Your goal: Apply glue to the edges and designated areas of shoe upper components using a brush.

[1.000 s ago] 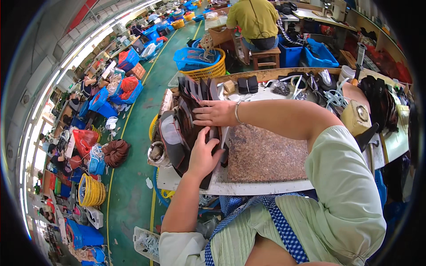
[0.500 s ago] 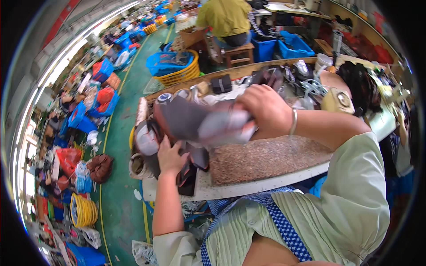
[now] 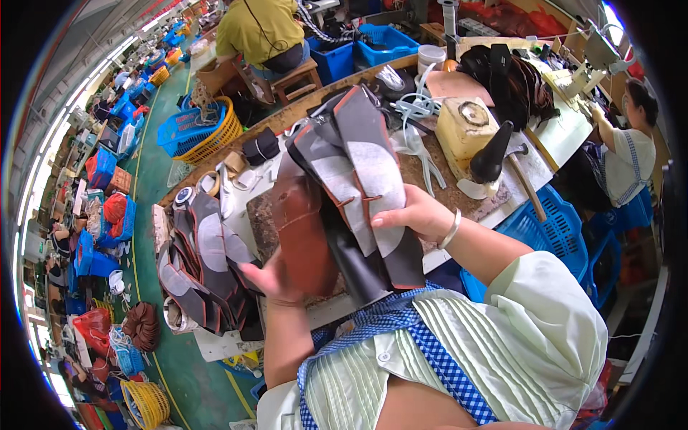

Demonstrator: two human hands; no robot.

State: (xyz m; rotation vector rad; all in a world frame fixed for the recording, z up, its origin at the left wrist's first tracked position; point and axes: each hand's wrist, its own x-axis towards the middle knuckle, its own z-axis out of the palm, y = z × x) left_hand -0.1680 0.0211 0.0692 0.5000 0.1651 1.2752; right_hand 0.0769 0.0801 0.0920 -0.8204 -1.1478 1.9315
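Observation:
My right hand (image 3: 416, 218) grips a bundle of dark grey shoe uppers (image 3: 358, 161), thumb on top of a white backing patch. Their edges are orange-red, and the bundle stands tilted over the table's front edge. Against its left side a reddish-brown leather piece (image 3: 304, 236) is blurred by motion. My left hand (image 3: 278, 278) is at the lower left edge of that brown piece, also smeared; its fingers are partly hidden, so its hold is unclear. Left of it lies a pile of similar grey and white uppers (image 3: 208, 265).
Behind the bundle are a black roll (image 3: 260, 147), pale straps (image 3: 423, 107) and a yellowish container (image 3: 464, 125). To the right are a black rounded tool (image 3: 492, 154), a hammer (image 3: 527, 186) and a blue basket (image 3: 552, 233). Two people sit nearby, one ahead and one at right.
The view has swung right. My right hand has brought the bundle from above the left pile to the front of my body. My left hand has left the pile and come beside the bundle.

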